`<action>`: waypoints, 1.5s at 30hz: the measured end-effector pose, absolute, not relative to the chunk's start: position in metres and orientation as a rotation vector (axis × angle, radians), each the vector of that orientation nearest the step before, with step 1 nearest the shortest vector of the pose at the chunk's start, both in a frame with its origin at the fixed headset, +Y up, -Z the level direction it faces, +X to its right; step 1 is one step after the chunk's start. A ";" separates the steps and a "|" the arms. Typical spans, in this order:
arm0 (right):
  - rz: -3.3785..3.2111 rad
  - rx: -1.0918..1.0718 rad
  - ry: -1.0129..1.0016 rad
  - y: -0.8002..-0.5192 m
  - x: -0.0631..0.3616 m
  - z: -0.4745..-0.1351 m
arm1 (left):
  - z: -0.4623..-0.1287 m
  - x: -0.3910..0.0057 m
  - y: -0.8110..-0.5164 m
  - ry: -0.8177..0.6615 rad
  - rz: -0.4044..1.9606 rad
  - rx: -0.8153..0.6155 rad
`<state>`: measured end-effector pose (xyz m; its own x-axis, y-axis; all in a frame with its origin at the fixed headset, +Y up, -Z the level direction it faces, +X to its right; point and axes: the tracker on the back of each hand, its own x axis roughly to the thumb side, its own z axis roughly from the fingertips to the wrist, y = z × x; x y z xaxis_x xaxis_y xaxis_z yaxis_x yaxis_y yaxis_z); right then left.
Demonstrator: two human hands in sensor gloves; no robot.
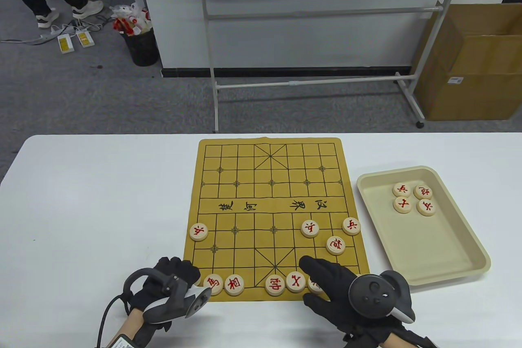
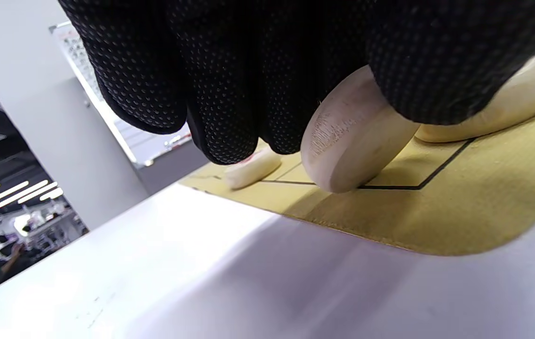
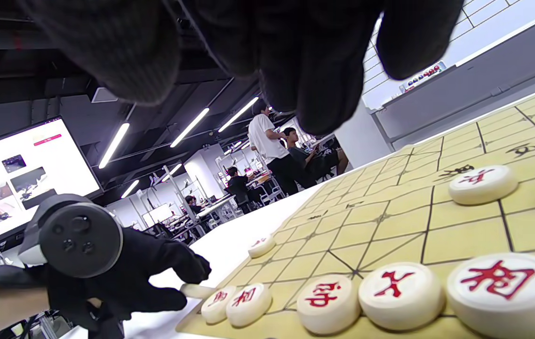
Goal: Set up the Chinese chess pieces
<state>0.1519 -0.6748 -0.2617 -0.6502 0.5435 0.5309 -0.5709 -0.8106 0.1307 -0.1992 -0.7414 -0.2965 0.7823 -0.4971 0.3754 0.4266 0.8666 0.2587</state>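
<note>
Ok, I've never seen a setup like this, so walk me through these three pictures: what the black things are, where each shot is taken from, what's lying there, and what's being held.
The black things are a person's two hands in sensor gloves, each with a tracker strapped to its back.

One camera looks down at the table; the other two sit on the wrists, looking out under the fingers.

On the table lie a yellow board with round red-lettered pieces and a tray holding four more pieces.

The left hand grips a tilted piece at the board's near left corner. The right hand hovers with relaxed fingers above the near row, holding nothing.
</note>
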 end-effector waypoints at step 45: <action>2.752 0.274 -0.315 -0.601 0.224 -0.329 | -0.268 -0.097 -0.694 -0.554 0.329 0.232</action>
